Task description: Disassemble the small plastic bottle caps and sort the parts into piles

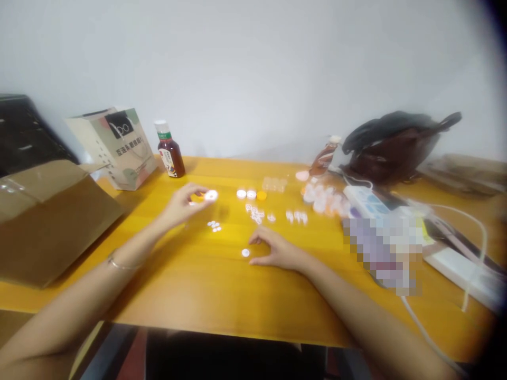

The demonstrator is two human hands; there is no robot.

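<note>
Held white piece (211,196) blurred (perhaps a cap), cardboard box (59,227) cropped left

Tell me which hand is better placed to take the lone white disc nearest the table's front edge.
The right hand, I'd judge: it is open and close beside the white disc, while the left hand is farther off and holds a white-and-orange piece.

Bare forearms (336,293) cross the yellow wooden desk's near edge (198,324); left hand (184,205) pinching, right hand (279,250) curled, thumb (260,260) apart.
</note>
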